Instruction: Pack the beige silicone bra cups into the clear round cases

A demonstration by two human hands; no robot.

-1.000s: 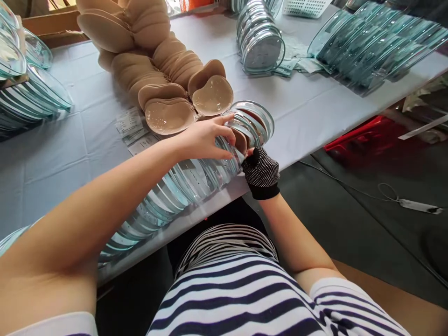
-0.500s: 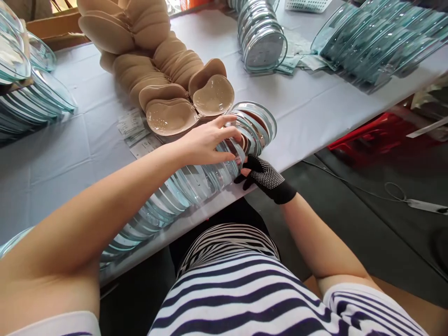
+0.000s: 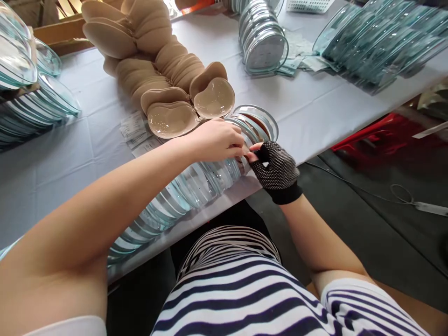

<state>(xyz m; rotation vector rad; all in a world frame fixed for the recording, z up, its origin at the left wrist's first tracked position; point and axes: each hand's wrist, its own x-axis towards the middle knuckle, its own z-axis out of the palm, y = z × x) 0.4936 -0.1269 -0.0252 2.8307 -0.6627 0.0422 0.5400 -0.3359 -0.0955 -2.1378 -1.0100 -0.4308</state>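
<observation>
A long counter (image 3: 315, 112) under a pale blue-grey cloth runs across the view. Right of it lies a dark grey floor (image 3: 367, 233), crossed by a thin cable (image 3: 350, 186). A red crate (image 3: 378, 137) sits under the counter's edge. Daylight falls evenly.

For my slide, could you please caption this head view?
Bare left hand and gloved right hand pinch a row of clear cases beside beige pads.

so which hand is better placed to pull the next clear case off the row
Right hand: its fingertips already pinch the row of clear cases at its near edge, while the left hand lies on top, steadying it.
</observation>
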